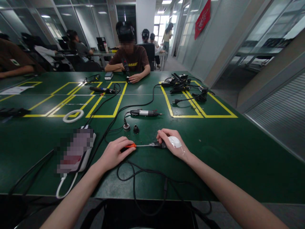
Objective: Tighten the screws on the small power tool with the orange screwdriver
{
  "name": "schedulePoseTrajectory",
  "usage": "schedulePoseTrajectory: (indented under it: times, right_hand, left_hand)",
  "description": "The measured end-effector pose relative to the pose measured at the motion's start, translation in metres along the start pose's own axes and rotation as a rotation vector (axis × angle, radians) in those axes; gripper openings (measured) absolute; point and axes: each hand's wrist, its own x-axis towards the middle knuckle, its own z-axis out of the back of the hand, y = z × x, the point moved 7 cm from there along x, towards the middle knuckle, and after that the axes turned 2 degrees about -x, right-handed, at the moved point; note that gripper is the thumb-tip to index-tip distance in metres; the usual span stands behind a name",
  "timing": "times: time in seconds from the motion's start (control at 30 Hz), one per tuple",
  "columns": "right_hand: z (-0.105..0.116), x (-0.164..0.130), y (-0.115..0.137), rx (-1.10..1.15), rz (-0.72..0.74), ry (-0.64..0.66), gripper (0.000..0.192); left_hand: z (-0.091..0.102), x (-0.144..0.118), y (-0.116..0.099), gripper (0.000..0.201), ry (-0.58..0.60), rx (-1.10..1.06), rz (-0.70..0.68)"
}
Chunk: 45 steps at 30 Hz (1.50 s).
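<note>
Screwdriver (140,145) lying flat near the worktop's (238,159) front edge, orange handle gripped in the curled fingers of the left hand (116,152), tip pressed into a small dark part (161,145) pinched under the right hand (172,143). Just behind, two small black caps (131,128) and a grey power tool (144,112) with its cable. Blurred device (75,149) toward the front left corner. White ring (73,115) farther back left.

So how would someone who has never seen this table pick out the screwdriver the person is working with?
Start at the green table and go to its near edge, where the person's two hands meet. The screwdriver lies flat between them, its orange handle in the left hand, its tip at a small dark part under the right hand. The powered tool beyond is grey, black and corded.
</note>
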Motion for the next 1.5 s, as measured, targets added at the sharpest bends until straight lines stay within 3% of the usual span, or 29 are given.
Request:
schedulePoseTrajectory:
  times: [0.23,0.6,1.1,1.5]
  right_hand:
    - [0.0001,0.0003,0.0002,-0.017,0.004,-0.002,0.049]
    - [-0.0002,0.0004,-0.0014,-0.019,0.002,0.001,0.048]
    - [0.0017,-0.0015,-0.0015,-0.031,-0.017,-0.006,0.046]
    - [0.0046,0.0006,-0.0019,0.027,-0.009,-0.027,0.051]
  left_hand:
    - [-0.0054,0.0032,0.0008,0.034,0.047,0.001,0.024]
    - [-0.0050,0.0001,0.0019,0.006,0.027,-0.075,0.108]
    - [-0.0039,0.0019,0.0017,0.030,0.056,-0.046,0.051]
    - [-0.0049,0.0031,0.0026,0.026,0.054,-0.051,0.057]
